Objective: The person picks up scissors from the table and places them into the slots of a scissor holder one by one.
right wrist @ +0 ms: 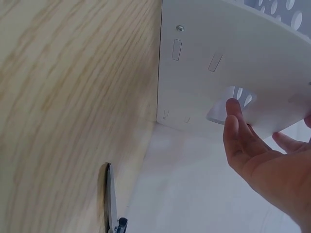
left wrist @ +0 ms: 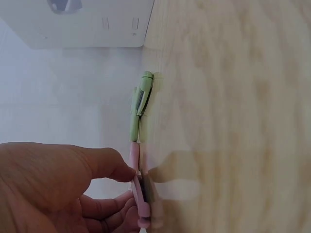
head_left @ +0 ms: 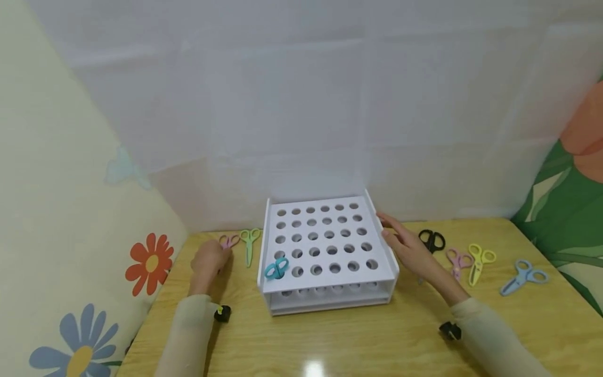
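Observation:
On the table's left side my left hand (head_left: 210, 258) has its thumb and fingers about a pair of pink scissors (head_left: 229, 241), pinching them low over the wood in the left wrist view. Green scissors (head_left: 249, 246) lie just to their right. A white rack (head_left: 325, 230) with rows of round holes stands mid-table. Teal scissors (head_left: 277, 268) are in its front left hole, handles up. My right hand (head_left: 409, 246) rests against the rack's right side, fingers fairly straight, fingertips by the side cutout (right wrist: 217, 110) in the right wrist view.
Right of the rack lie black scissors (head_left: 432, 241), another pink pair (head_left: 458, 260), yellow scissors (head_left: 479, 259) and light blue scissors (head_left: 522, 276). A white sheet (head_left: 292, 104) hangs behind the wooden table (head_left: 330, 343). Flower-painted walls stand at both sides.

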`<action>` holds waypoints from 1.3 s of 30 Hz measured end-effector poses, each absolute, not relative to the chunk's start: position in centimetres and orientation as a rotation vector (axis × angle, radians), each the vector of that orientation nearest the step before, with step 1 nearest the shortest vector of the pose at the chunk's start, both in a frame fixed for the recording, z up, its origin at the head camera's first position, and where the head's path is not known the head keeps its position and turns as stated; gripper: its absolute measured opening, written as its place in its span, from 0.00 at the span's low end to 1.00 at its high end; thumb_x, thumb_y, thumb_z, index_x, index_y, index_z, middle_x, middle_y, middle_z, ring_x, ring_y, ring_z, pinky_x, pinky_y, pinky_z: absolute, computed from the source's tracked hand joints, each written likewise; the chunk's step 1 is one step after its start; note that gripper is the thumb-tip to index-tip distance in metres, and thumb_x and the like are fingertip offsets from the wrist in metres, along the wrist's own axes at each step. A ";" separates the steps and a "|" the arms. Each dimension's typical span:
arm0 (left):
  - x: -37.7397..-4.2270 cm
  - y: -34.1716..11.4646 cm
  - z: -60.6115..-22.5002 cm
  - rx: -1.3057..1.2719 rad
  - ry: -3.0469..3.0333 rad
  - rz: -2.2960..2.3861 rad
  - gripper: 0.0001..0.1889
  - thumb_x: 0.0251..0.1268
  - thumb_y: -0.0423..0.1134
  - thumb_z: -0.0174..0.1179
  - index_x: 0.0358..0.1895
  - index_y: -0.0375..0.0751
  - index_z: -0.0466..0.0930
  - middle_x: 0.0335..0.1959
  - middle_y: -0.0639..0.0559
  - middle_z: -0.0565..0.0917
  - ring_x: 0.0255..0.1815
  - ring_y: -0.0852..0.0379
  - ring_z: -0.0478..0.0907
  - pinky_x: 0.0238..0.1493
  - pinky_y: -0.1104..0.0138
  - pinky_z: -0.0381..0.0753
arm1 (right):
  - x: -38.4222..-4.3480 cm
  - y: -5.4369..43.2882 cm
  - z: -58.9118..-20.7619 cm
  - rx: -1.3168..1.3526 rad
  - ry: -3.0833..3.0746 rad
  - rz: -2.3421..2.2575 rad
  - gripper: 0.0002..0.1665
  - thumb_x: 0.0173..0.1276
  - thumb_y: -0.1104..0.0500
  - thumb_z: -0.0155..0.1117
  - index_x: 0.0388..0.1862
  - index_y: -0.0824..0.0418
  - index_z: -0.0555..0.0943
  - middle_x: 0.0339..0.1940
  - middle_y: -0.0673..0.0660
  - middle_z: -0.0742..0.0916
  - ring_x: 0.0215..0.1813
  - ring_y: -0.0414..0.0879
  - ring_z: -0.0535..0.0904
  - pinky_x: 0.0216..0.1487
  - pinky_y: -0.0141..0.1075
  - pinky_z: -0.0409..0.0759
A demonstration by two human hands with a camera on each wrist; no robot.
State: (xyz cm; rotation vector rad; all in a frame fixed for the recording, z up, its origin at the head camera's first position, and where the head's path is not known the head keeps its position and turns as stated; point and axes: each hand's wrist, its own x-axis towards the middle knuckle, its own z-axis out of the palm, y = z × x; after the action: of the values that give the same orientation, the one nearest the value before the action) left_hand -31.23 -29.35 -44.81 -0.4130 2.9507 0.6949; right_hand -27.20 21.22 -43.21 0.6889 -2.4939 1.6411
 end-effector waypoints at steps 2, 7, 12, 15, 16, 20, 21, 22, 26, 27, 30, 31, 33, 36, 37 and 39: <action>-31.3 -29.3 -44.6 -0.403 2.948 0.710 0.25 0.72 0.45 0.52 0.14 0.39 0.74 0.11 0.49 0.74 0.14 0.51 0.73 0.22 0.57 0.72 | -27.1 21.2 -43.3 0.678 -2.493 1.644 0.31 0.85 0.52 0.46 0.83 0.52 0.58 0.72 0.68 0.71 0.64 0.67 0.75 0.57 0.58 0.77; -31.6 -29.5 -44.6 -0.407 2.945 0.773 0.23 0.70 0.47 0.55 0.15 0.40 0.73 0.10 0.50 0.73 0.12 0.53 0.72 0.17 0.60 0.70 | -27.2 21.2 -43.2 0.682 -2.489 1.634 0.31 0.86 0.52 0.45 0.83 0.52 0.58 0.71 0.68 0.71 0.64 0.67 0.76 0.57 0.57 0.77; -32.1 -30.3 -45.2 -0.392 2.904 0.902 0.24 0.70 0.52 0.58 0.18 0.41 0.73 0.10 0.50 0.74 0.10 0.55 0.71 0.12 0.66 0.67 | -27.3 21.3 -43.2 0.702 -2.481 1.628 0.31 0.86 0.53 0.45 0.83 0.54 0.58 0.71 0.69 0.71 0.63 0.67 0.76 0.56 0.56 0.77; -32.2 -31.0 -45.7 -0.342 2.876 0.996 0.29 0.73 0.54 0.58 0.16 0.38 0.74 0.09 0.50 0.73 0.09 0.56 0.69 0.11 0.67 0.66 | -27.3 21.4 -43.2 0.708 -2.482 1.632 0.31 0.86 0.54 0.45 0.83 0.55 0.58 0.72 0.69 0.71 0.63 0.67 0.76 0.55 0.56 0.78; -32.2 -31.1 -45.8 -0.318 2.867 1.024 0.30 0.73 0.54 0.58 0.15 0.37 0.75 0.09 0.49 0.73 0.09 0.56 0.68 0.11 0.67 0.65 | -27.3 21.4 -43.2 0.707 -2.483 1.633 0.31 0.85 0.54 0.45 0.83 0.55 0.58 0.72 0.69 0.70 0.63 0.67 0.76 0.55 0.55 0.78; -32.1 -31.6 -45.8 -0.274 2.832 1.089 0.28 0.74 0.51 0.58 0.17 0.34 0.77 0.12 0.47 0.75 0.12 0.55 0.69 0.14 0.65 0.67 | -27.2 21.4 -43.2 0.703 -2.492 1.635 0.31 0.85 0.54 0.46 0.83 0.54 0.58 0.72 0.69 0.70 0.64 0.66 0.76 0.55 0.54 0.78; -32.1 -31.6 -45.8 -0.273 2.835 1.092 0.26 0.73 0.50 0.58 0.19 0.34 0.79 0.15 0.47 0.77 0.15 0.54 0.71 0.17 0.65 0.68 | -27.2 21.5 -43.1 0.700 -2.497 1.630 0.31 0.85 0.54 0.46 0.83 0.54 0.58 0.72 0.68 0.70 0.63 0.66 0.76 0.55 0.54 0.78; -32.1 -31.6 -45.7 -0.272 2.842 1.084 0.24 0.73 0.49 0.58 0.21 0.34 0.80 0.19 0.46 0.79 0.18 0.53 0.73 0.20 0.64 0.70 | -27.2 21.5 -43.1 0.697 -2.501 1.625 0.31 0.85 0.53 0.46 0.83 0.53 0.58 0.72 0.68 0.71 0.63 0.65 0.77 0.55 0.54 0.78; -32.2 -31.7 -45.2 -0.259 2.889 1.049 0.17 0.70 0.45 0.60 0.39 0.30 0.82 0.39 0.38 0.82 0.39 0.44 0.77 0.39 0.58 0.77 | -27.2 21.6 -42.8 0.688 -2.502 1.612 0.31 0.85 0.53 0.45 0.83 0.52 0.58 0.71 0.67 0.71 0.62 0.64 0.78 0.55 0.54 0.78; -32.2 -31.7 -45.1 -0.252 2.894 1.043 0.17 0.69 0.44 0.60 0.43 0.29 0.82 0.44 0.36 0.82 0.43 0.42 0.77 0.44 0.55 0.77 | -27.2 21.6 -42.7 0.682 -2.503 1.608 0.31 0.85 0.53 0.45 0.83 0.51 0.58 0.71 0.67 0.71 0.62 0.64 0.78 0.54 0.54 0.78; -32.1 -31.7 -44.8 -0.243 2.886 1.021 0.21 0.69 0.43 0.59 0.52 0.24 0.79 0.52 0.29 0.80 0.51 0.37 0.76 0.52 0.49 0.76 | -27.2 21.5 -42.7 0.685 -2.499 1.625 0.31 0.86 0.53 0.45 0.83 0.53 0.57 0.71 0.68 0.71 0.61 0.65 0.78 0.54 0.53 0.78; -32.1 -31.7 -44.8 -0.239 2.884 1.008 0.23 0.69 0.42 0.59 0.54 0.23 0.79 0.54 0.28 0.79 0.53 0.36 0.76 0.54 0.48 0.76 | -27.2 21.5 -42.8 0.685 -2.502 1.628 0.31 0.86 0.53 0.45 0.83 0.53 0.57 0.71 0.68 0.71 0.61 0.65 0.78 0.54 0.53 0.79; -32.1 -31.8 -44.7 -0.244 2.876 0.997 0.24 0.69 0.42 0.59 0.57 0.22 0.78 0.56 0.26 0.78 0.55 0.34 0.75 0.56 0.46 0.75 | -27.2 21.3 -42.9 0.681 -2.505 1.636 0.31 0.86 0.53 0.45 0.83 0.52 0.57 0.71 0.68 0.71 0.62 0.65 0.78 0.54 0.52 0.79; -32.1 -32.0 -44.7 -0.249 2.861 1.003 0.25 0.70 0.42 0.58 0.59 0.23 0.77 0.58 0.25 0.77 0.56 0.34 0.74 0.58 0.45 0.73 | -27.3 21.2 -43.0 0.670 -2.508 1.639 0.31 0.86 0.52 0.45 0.83 0.51 0.58 0.71 0.67 0.71 0.61 0.64 0.78 0.54 0.51 0.79; -32.1 -32.0 -44.7 -0.255 2.849 1.017 0.25 0.70 0.43 0.58 0.59 0.23 0.76 0.59 0.26 0.76 0.56 0.34 0.73 0.59 0.46 0.73 | -27.3 21.2 -43.1 0.668 -2.507 1.640 0.31 0.86 0.52 0.45 0.83 0.51 0.58 0.71 0.67 0.71 0.61 0.64 0.78 0.54 0.51 0.79; -32.1 -32.2 -44.7 -0.279 2.818 1.068 0.26 0.71 0.45 0.59 0.60 0.24 0.75 0.60 0.26 0.75 0.57 0.35 0.72 0.60 0.46 0.71 | -27.3 21.1 -43.1 0.669 -2.505 1.641 0.30 0.86 0.52 0.45 0.83 0.51 0.58 0.71 0.67 0.72 0.61 0.64 0.78 0.54 0.52 0.79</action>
State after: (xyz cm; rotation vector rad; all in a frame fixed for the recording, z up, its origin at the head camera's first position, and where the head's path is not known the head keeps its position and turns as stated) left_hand -32.05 -32.23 -44.67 -0.2794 2.8181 1.0679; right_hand -27.32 21.10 -43.07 0.6691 -2.5047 1.6412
